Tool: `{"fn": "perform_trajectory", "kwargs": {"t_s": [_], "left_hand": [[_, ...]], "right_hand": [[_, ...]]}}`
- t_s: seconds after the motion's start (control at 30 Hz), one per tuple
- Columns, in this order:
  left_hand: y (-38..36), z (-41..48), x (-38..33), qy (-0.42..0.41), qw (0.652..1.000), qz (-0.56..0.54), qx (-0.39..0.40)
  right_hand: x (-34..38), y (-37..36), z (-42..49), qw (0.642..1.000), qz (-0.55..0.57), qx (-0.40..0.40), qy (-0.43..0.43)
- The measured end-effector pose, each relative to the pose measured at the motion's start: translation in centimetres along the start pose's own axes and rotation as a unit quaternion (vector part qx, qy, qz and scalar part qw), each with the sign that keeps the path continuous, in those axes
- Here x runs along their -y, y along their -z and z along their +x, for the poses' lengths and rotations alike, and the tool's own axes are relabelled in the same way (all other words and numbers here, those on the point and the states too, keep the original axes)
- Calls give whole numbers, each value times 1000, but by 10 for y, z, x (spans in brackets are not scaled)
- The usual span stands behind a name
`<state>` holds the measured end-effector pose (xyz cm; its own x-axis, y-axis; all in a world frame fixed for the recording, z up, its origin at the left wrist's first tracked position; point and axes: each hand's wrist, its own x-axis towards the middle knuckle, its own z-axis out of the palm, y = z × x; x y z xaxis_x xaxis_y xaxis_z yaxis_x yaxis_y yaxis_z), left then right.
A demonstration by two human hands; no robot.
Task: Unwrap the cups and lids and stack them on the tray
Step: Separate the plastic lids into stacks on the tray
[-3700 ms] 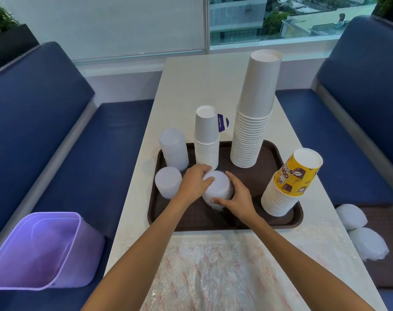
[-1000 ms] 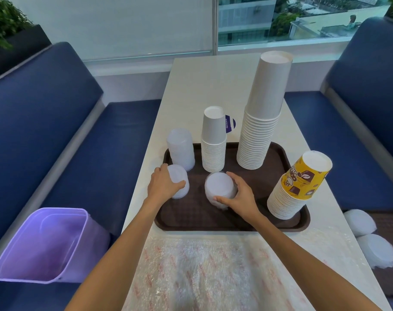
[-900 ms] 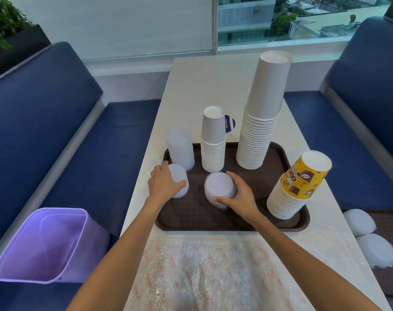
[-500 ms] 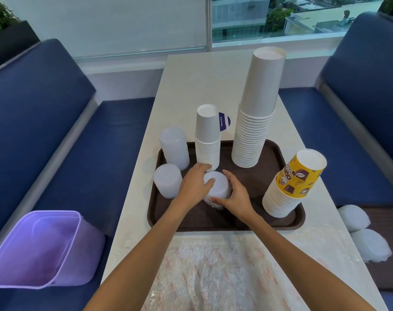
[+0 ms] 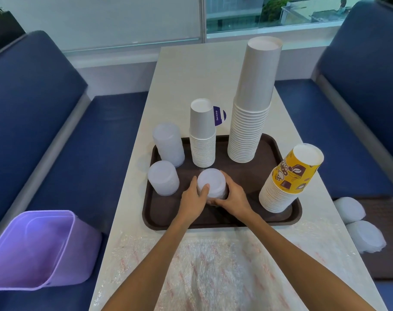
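Both hands are on one short stack, the middle lids [image 5: 211,181], which stands on the brown tray [image 5: 288,217] a little in front of its centre. The left hand [image 5: 192,202] curls round the stack's left side with its thumb lying on the top lid. The right hand [image 5: 233,198] wraps the right side and the base, so both are gripping it.

Two more clear stacks stand along the tray's left edge: the near lids [image 5: 163,178] and, behind them, the taller far lids [image 5: 168,142]. Just behind the held stack stand the small cups [image 5: 202,140], white and upside down. To their right are the tall cups [image 5: 251,108], by far the highest pile. At the right front corner the yellow cups [image 5: 287,180] lean to the right, white below with a printed yellow one on top.

The tray sits across the pale table [image 5: 191,70]. A purple tag [image 5: 219,115] shows behind the small cups. Crinkled clear wrap [image 5: 213,272] lies on the table near the person, under the forearms. A purple bin [image 5: 34,250] rests tilted on the left bench [image 5: 56,131]. On the right, two white bundles [image 5: 350,209] lie on a second tray [image 5: 388,243].
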<state>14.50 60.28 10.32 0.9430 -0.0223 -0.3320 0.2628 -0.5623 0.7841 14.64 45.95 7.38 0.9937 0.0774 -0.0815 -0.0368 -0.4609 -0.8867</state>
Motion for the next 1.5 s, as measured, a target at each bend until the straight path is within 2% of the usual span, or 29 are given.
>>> {"fn": "perform_trajectory", "kwargs": {"t_s": [0.1,0.2,0.3,0.57,0.87,1.0,1.1,1.17,1.3,1.5], "left_hand": [[5,8,-5,8,999,51,14],[10,16,-15,-42,988,146,-18],[15,23,-27,-75,979,185,-41],[19,38,-36,-63,963,263,0],[24,31,-42,-81,970,228,-32],[33,24,-50,-79,986,143,-41],[51,19,-56,-78,992,47,-82],[72,16,-55,-61,989,-5,-131],[108,16,-37,7,976,-22,-216],[119,13,-11,80,960,3,-269]], "right_hand": [[1,2,2,1000,-2,16,-11],[3,4,1,999,24,25,-14],[6,3,-1,999,48,11,-9],[8,3,0,999,41,-1,-9],[9,4,1,999,39,8,-21],[9,5,1,999,34,11,-32],[11,7,2,999,15,16,-28],[12,7,2,999,5,19,-26],[12,7,2,999,0,23,-28],[11,7,4,999,-9,24,-33]]}}
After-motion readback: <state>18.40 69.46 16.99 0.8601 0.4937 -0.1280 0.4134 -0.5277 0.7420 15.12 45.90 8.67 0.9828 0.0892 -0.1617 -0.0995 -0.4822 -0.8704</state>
